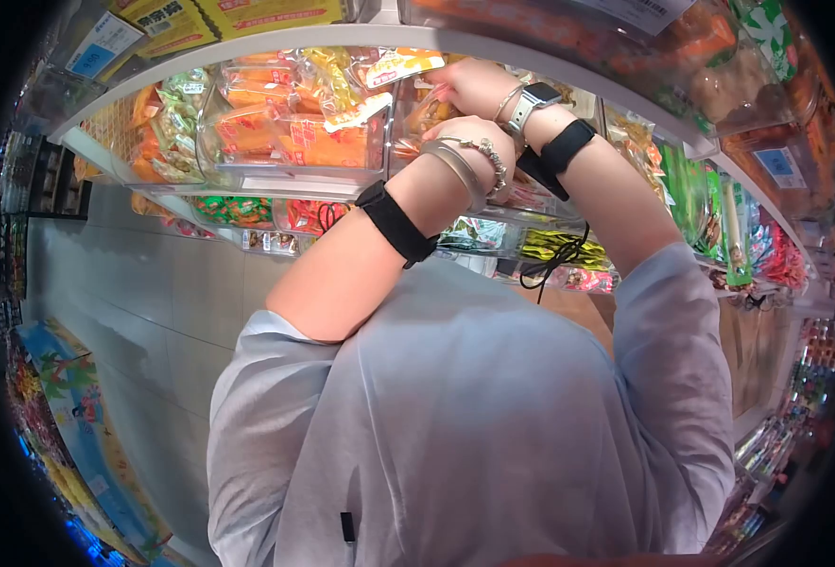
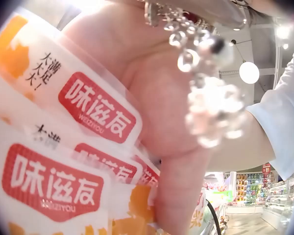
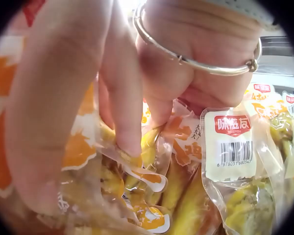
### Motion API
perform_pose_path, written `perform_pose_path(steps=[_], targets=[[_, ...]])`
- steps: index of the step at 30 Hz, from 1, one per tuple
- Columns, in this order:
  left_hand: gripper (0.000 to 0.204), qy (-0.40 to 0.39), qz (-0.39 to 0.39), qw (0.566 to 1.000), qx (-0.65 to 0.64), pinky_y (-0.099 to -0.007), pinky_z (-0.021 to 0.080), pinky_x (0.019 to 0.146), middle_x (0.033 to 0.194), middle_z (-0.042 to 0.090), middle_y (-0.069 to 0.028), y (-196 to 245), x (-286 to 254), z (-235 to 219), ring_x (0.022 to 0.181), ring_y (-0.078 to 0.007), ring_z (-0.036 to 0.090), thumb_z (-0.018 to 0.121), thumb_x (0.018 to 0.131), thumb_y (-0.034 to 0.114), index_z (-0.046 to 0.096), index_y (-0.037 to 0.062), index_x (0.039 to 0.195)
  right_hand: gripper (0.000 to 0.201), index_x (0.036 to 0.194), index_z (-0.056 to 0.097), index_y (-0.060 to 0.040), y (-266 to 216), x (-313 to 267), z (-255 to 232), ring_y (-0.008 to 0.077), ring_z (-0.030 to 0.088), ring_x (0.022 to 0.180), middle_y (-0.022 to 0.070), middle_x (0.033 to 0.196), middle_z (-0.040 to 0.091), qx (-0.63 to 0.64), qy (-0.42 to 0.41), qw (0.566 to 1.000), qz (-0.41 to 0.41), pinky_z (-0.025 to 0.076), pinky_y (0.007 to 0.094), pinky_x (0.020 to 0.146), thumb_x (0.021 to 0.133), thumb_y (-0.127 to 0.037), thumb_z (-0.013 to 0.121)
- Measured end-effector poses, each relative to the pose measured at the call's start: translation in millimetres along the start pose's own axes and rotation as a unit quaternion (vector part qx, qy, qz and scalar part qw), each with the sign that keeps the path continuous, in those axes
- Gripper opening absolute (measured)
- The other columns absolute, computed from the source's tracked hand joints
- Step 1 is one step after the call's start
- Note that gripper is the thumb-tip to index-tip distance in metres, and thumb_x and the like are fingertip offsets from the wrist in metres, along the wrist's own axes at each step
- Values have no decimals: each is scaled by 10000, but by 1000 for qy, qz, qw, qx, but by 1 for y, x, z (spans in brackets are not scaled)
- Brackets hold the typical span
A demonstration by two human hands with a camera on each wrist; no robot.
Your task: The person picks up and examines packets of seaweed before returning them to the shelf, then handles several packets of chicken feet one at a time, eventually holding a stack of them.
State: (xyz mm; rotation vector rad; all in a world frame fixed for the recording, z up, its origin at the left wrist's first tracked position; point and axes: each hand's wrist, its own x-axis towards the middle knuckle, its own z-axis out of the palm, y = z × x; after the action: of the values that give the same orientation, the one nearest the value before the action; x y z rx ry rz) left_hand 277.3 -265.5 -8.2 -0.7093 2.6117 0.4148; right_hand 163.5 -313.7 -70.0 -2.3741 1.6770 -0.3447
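Observation:
Inside a shelf bin of snack packets, my two hands work close together. My left hand (image 1: 479,151), with a charm bracelet, is bent in front of the right. Beside its palm, white packets with red labels (image 2: 98,107) overlap; I cannot tell whether it grips them. Two fingers (image 3: 125,98) reach down from upper left onto clear plastic and orange-white packaging in the right wrist view. My right hand (image 1: 474,90) reaches in behind, a silver bangle and watch at its wrist. Its fingers hold the top of a clear snack packet (image 3: 186,142) with yellow-brown pieces; its fingertips are partly hidden.
Left of the hands, orange snack packets (image 1: 327,142) fill a clear-fronted bin. A barcoded packet (image 3: 230,152) stands beside the right hand. The upper shelf's white edge (image 1: 294,45) arches over both hands. Below hangs a black cable (image 1: 559,260); tiled floor (image 1: 162,274) lies left.

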Motion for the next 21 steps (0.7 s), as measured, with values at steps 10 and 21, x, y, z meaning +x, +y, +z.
perform_pose_path(steps=[10,21], targets=[[432,2,-12,1000,4,-351,498,721,818,645,-132,-3,6,-2,788,-254,623,683,604,421,666,45,816,210,964,567,-54,14,-15,-14,246,557,707,132,800,605,61,111,990,55,441,344,670,844,-204,482],[643,-129,0,985,-116,-341,470,739,945,624,-133,-33,33,3,838,-252,600,693,524,511,637,36,953,348,1011,576,-66,13,-38,-36,263,585,745,152,880,619,101,58,967,228,452,355,701,867,-344,424]])
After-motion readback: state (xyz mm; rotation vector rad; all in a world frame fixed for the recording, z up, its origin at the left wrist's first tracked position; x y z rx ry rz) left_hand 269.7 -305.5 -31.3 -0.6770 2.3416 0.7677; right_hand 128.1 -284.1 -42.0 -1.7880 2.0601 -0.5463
